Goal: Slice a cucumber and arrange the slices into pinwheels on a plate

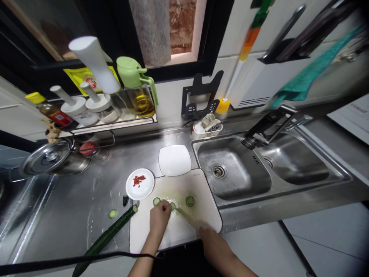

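My left hand (160,216) is closed over the cutting board (201,182), its pinched fingertips holding the edge of a cucumber slice (173,206). In my right hand (211,242) is a kitchen knife (187,218), its tip pointing left and touching or nearly touching that slice. Another slice (156,201) lies just behind my left hand. Farther right on the board sits a small overlapping pile of cucumber slices (190,201). A long cut cucumber (106,239) rests with its pale end on the board's left edge and its body on the steel counter.
A white plate with red berries (140,195) and a white square dish (174,161) stand behind the board. One slice (113,214) and a dark cucumber end (125,200) lie left. The sink (230,165) is right; a pot (57,159) and seasoning rack (115,127) are back left.
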{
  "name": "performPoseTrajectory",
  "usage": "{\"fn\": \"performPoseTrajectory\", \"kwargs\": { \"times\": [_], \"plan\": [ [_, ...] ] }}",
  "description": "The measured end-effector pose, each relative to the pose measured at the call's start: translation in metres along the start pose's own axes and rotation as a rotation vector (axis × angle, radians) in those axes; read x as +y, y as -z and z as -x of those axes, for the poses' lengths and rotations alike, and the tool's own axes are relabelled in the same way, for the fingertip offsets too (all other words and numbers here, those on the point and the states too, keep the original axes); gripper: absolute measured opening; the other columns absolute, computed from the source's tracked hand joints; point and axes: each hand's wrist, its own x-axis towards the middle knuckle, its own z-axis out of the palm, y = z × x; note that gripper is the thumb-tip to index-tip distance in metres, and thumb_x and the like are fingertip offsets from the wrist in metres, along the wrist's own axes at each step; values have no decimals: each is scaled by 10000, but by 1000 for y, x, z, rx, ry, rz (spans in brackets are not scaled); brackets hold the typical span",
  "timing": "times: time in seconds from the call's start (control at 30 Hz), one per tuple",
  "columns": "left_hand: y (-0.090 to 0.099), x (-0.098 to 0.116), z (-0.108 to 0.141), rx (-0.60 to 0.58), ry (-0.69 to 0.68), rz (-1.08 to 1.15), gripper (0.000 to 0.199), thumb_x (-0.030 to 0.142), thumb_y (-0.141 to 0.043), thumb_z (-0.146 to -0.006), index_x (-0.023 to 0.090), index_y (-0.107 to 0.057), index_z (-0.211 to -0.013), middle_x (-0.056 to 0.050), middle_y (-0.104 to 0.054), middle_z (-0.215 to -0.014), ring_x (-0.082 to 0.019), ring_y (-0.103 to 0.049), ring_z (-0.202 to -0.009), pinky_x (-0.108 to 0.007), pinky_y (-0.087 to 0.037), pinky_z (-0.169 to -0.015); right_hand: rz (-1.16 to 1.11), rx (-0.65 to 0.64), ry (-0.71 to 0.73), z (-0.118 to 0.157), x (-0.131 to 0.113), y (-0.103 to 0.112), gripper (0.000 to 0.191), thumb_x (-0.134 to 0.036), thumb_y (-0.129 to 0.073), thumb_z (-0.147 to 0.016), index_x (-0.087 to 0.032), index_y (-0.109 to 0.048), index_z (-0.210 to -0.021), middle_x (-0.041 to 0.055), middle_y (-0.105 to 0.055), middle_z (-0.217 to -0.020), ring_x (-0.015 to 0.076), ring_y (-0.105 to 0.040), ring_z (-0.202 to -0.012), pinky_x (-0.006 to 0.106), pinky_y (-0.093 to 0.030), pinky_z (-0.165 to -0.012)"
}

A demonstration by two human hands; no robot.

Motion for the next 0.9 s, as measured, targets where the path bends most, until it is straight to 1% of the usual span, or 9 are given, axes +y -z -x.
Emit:
{"fn": "performPoseTrajectory", "kwargs": {
  "times": [0.17,0.27,0.4,0.5,0.57,0.63,0.73,0.8,0.9],
  "plan": [
    [22,-15,-6,90,68,30,244,387,-509,-789,207,-661,-721,13,-672,-654,-135,-600,-644,-210,-394,-644,6,13,16,0,3,-4,508,22,-285,-782,-109,-627,-1135,143,-672,-1066,256,-626,-965,295,-464,-793],
    [33,-28,-12,134,95,39,262,392,-495,-783,203,-673,-744,-7,-698,-692,-162,-625,-674,-233,-411,-656,-3,13,8,-1,3,-4,502,12,-288,-793,-117,-625,-1141,139,-678,-1049,255,-634,-941,297,-467,-782],
    [37,-39,-15,176,93,14,257,368,-497,-772,215,-696,-827,-29,-721,-767,-188,-649,-722,-263,-432,-697,18,-24,8,-2,4,-7,518,20,-279,-789,-108,-607,-1170,141,-667,-1086,258,-623,-983,308,-464,-814],
    [33,-38,-15,244,35,22,302,360,-500,-772,205,-693,-944,-62,-721,-873,-196,-649,-781,-283,-450,-748,8,-9,24,-3,4,-8,524,22,-289,-780,-96,-591,-1192,143,-656,-1115,258,-612,-1015,310,-453,-848],
    [29,-32,-16,245,-31,49,313,363,-504,-775,201,-691,-967,-65,-714,-902,-190,-642,-790,-289,-456,-771,1,-13,7,-2,4,-7,517,22,-293,-779,-102,-599,-1178,139,-664,-1095,251,-619,-998,296,-458,-826],
    [23,-19,-17,188,-112,78,304,360,-511,-778,204,-691,-966,-51,-708,-883,-174,-630,-766,-281,-458,-761,-6,-22,-2,0,2,-3,498,17,-297,-786,-111,-610,-1151,136,-671,-1075,245,-626,-982,284,-463,-805],
    [11,10,-20,29,-256,85,258,323,-528,-781,196,-689,-937,-27,-676,-795,-145,-588,-699,-254,-444,-697,-3,-44,-20,2,-2,2,472,10,-306,-799,-109,-610,-1140,139,-665,-1087,249,-626,-987,290,-471,-805],
    [1,31,-23,-77,-329,50,191,271,-556,-765,188,-685,-879,-14,-643,-756,-133,-567,-697,-238,-425,-688,15,-50,-24,3,-4,4,465,7,-314,-809,-105,-598,-1159,145,-658,-1103,251,-622,-1001,296,-473,-819],
    [-14,58,-27,-206,-358,-47,163,185,-598,-714,185,-677,-857,-13,-620,-780,-127,-555,-723,-229,-401,-690,36,-34,-24,4,-6,4,450,0,-320,-824,-105,-596,-1164,153,-657,-1101,251,-622,-1003,296,-476,-823]
  ]
}}
